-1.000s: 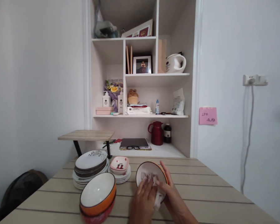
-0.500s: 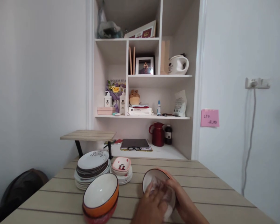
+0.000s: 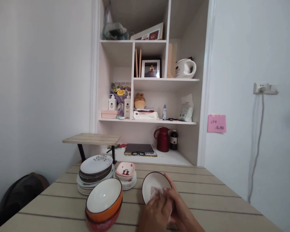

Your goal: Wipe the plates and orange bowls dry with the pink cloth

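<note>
A white-lined bowl with a dark rim (image 3: 151,181) is tilted over the table in front of me. My right hand (image 3: 180,204) grips it from the right side, fingers behind the outer wall. Inside the bowl, my left hand (image 3: 157,209) presses a crumpled white tissue (image 3: 157,191) against the surface; its fingers are bent and partly cover the tissue. To the left stands an orange bowl (image 3: 105,198) nested in a red bowl (image 3: 105,224). The lower part of the held bowl is hidden by my hands.
Behind the nested bowls are a stack of plates (image 3: 96,165) and small square dishes (image 3: 125,170) on small plates (image 3: 129,184). A raised wooden stand (image 3: 91,139) is at the table's back left. A red jug (image 3: 163,139) and a laptop (image 3: 139,148) sit beneath the shelves.
The held bowl and both hands have shifted slightly left, showing more of the bowl's inside. My left hand has moved the tissue within the bowl. The stacked dishes remain in place.
</note>
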Demonstrator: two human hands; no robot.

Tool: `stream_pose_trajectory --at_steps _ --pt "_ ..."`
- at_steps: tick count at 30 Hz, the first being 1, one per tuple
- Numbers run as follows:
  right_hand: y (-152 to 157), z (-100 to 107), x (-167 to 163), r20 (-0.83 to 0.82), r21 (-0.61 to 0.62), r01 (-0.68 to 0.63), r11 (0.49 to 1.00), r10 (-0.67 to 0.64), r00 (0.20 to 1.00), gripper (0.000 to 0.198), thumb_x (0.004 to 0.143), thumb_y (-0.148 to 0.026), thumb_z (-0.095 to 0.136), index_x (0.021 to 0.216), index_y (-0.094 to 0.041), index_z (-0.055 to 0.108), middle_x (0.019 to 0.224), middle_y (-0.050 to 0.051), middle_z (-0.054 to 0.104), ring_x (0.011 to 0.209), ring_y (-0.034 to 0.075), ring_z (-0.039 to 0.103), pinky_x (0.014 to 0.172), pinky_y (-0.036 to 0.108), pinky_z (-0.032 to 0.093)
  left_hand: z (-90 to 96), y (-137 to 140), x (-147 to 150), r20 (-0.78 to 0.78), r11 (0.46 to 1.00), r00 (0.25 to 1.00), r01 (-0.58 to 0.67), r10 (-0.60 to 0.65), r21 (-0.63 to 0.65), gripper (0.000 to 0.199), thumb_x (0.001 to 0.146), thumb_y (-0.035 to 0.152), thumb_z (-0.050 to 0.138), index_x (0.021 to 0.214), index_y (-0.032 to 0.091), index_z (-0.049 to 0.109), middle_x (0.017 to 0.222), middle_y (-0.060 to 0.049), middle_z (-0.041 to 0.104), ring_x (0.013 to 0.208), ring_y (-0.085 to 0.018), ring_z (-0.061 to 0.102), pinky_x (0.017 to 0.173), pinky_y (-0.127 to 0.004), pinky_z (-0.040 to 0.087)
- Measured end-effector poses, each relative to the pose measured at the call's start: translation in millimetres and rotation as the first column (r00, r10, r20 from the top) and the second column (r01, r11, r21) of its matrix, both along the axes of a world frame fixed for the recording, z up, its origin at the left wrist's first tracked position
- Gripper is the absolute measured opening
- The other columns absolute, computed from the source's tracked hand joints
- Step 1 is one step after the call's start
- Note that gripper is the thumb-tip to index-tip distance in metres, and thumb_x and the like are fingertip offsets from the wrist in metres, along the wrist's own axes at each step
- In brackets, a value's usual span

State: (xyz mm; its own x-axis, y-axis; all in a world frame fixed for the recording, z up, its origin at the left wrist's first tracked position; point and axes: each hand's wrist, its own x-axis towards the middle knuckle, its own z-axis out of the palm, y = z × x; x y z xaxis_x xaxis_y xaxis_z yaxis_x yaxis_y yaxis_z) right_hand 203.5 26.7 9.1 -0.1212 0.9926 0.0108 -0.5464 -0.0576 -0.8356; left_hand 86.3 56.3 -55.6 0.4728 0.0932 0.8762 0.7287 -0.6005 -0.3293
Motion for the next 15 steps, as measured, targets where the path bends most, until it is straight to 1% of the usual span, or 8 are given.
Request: stream_pose_trajectory --at_steps 2,4,5,6,8,10,12,15 --pt "4.3 0.5 2.8 0.02 0.021 0.075 0.997 -0.076 0.997 0.07 0.068 -0.044 0.072 0.134 -0.029 0.054 0.076 0.002 0.074 0.069 0.026 0.067 0.06 0.035 0.051 2.0 -1.2 -0.7 -0.068 0.992 0.995 0.065 -0.073 -0.109 0.052 0.089 0.037 0.06 0.135 0.015 0.049 0.122 -0.009 0.069 0.115 -0.021 0.063 0.093 -0.029 0.054" --pt "5.5 6.4 8.3 0.046 0.074 0.117 0.99 -0.12 0.992 0.063 0.067 -0.038 0.073 0.128 -0.026 0.06 0.086 0.003 0.075 0.077 0.026 0.068 0.07 0.036 0.052 3.8 -3.0 -0.2 -0.113 0.966 0.983 0.114 -0.143 -0.231 0.06 0.088 0.042 0.062 0.139 0.017 0.045 0.125 -0.007 0.068 0.119 -0.02 0.06 0.098 -0.029 0.051" --pt "5.1 10.6 11.7 0.07 0.101 0.111 0.989 -0.119 0.99 0.062 0.067 -0.036 0.073 0.126 -0.025 0.061 0.092 0.003 0.076 0.081 0.026 0.068 0.074 0.035 0.051 4.6 -4.1 0.2 -0.123 0.955 0.979 0.123 -0.161 -0.269 0.059 0.088 0.042 0.062 0.139 0.018 0.046 0.125 -0.005 0.068 0.12 -0.019 0.059 0.101 -0.029 0.05" --pt "4.3 15.0 15.4 0.093 0.117 0.1 0.988 -0.111 0.989 0.06 0.067 -0.034 0.072 0.125 -0.025 0.061 0.097 0.003 0.076 0.086 0.026 0.068 0.078 0.035 0.051 5.6 -5.2 0.5 -0.124 0.953 0.979 0.124 -0.163 -0.276 0.053 0.089 0.039 0.062 0.137 0.02 0.048 0.124 -0.004 0.068 0.12 -0.018 0.059 0.103 -0.03 0.048" --pt "2.0 23.2 23.2 0.135 0.124 0.067 0.99 -0.083 0.987 0.057 0.068 -0.032 0.071 0.124 -0.024 0.062 0.1 0.003 0.075 0.091 0.025 0.068 0.083 0.035 0.049 8.0 -7.0 0.4 -0.128 0.963 0.983 0.096 -0.132 -0.253 0.038 0.092 0.032 0.059 0.129 0.026 0.055 0.126 -0.001 0.067 0.121 -0.017 0.058 0.106 -0.032 0.045" --pt "-0.3 29.7 30.4 0.156 0.117 0.041 0.992 -0.059 0.986 0.055 0.069 -0.03 0.071 0.122 -0.023 0.063 0.101 0.004 0.076 0.092 0.025 0.067 0.085 0.035 0.047 10.9 -7.6 -0.6 -0.141 0.977 0.986 0.058 -0.088 -0.204 0.025 0.093 0.03 0.057 0.118 0.029 0.062 0.129 0.001 0.065 0.121 -0.017 0.058 0.109 -0.036 0.042" --pt "-2.4 34.6 35.5 0.163 0.111 0.014 0.994 -0.032 0.986 0.054 0.067 -0.029 0.071 0.121 -0.023 0.064 0.102 0.004 0.076 0.094 0.026 0.067 0.085 0.036 0.047 13.8 -7.3 -2.0 -0.153 0.989 0.987 0.025 -0.047 -0.143 0.016 0.093 0.03 0.057 0.106 0.028 0.066 0.127 0.001 0.066 0.12 -0.018 0.059 0.111 -0.042 0.038" --pt "-5.2 38.9 36.5 0.147 0.119 -0.011 0.993 -0.007 0.989 0.056 0.065 -0.028 0.072 0.12 -0.023 0.064 0.107 0.005 0.075 0.098 0.027 0.067 0.087 0.036 0.047 15.0 -6.0 -3.9 -0.116 0.996 0.991 -0.073 0.065 -0.061 0.013 0.092 0.025 0.055 0.096 0.022 0.068 0.124 -0.003 0.068 0.12 -0.022 0.059 0.113 -0.048 0.034"
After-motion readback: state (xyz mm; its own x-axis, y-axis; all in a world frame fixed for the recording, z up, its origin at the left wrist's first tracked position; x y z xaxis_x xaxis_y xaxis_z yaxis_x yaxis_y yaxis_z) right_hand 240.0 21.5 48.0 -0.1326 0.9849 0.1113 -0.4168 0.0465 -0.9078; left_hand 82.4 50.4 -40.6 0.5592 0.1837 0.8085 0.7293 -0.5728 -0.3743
